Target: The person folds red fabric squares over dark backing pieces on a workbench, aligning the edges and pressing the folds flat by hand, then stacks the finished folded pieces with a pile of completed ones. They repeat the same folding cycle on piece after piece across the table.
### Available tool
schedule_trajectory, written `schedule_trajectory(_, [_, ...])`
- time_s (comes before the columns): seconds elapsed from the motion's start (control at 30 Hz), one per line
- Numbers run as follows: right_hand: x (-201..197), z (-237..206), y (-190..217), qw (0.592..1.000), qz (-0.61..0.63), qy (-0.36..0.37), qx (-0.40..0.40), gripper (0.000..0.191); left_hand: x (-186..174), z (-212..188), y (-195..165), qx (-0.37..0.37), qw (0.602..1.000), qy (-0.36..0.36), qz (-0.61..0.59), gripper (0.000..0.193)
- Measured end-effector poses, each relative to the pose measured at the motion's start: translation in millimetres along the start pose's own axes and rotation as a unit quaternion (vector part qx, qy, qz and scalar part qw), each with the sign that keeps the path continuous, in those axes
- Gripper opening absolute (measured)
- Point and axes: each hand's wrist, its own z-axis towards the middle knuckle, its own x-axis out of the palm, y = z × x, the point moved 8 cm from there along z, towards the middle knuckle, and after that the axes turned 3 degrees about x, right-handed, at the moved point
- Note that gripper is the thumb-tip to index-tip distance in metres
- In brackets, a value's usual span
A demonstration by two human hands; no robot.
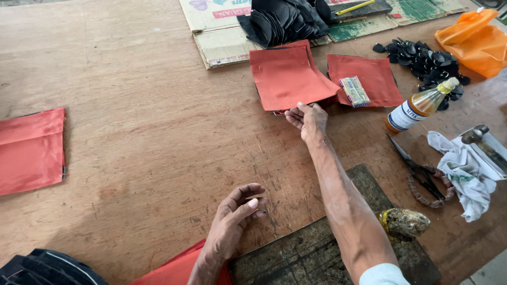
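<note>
My right hand (pixel 307 120) reaches forward and pinches the near edge of the top red sheet (pixel 288 78) of a small stack, lifting it a little. My left hand (pixel 235 219) rests near me on the wooden table (pixel 148 132), fingers loosely curled and holding nothing. It lies just left of a dark worn cutting slab (pixel 311 253). A second red sheet (pixel 369 74) lies to the right of the stack with a small striped box (pixel 354 91) on it.
Another red pile (pixel 30 149) lies at the left edge. Black cut pieces (pixel 282 21) sit on cardboard (pixel 222 37) at the back, more (pixel 422 60) beside an orange bag (pixel 472 39). At the right: a glass bottle (pixel 420 105), scissors (pixel 417 169), a white rag (pixel 465 174), a wrapped tool (pixel 404 222).
</note>
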Motion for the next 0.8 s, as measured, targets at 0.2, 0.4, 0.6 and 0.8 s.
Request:
schedule_trajectory(0.2, [-8.6,4.8,3.5,0.998,-0.049,-0.014,-0.031,0.011,-1.3,0.0,0.0,0.006,0.998,0.006,0.055,0.051])
schedule_trajectory(0.4, [-24.8,14.5,15.4,0.99,-0.141,-0.017,-0.006,0.012,5.9,3.1,-0.6,0.028,0.995,0.025,0.091,0.051])
schedule_trajectory(0.6, [-36.4,0.9,21.2,0.979,-0.168,-0.108,-0.035,0.03,8.3,4.0,0.1,0.021,0.992,0.004,0.127,0.054])
schedule_trajectory(0.8, [-23.1,-45.5,2.4,0.955,-0.276,-0.096,-0.057,0.036,5.9,1.5,6.7,0.02,0.994,-0.015,0.104,0.051])
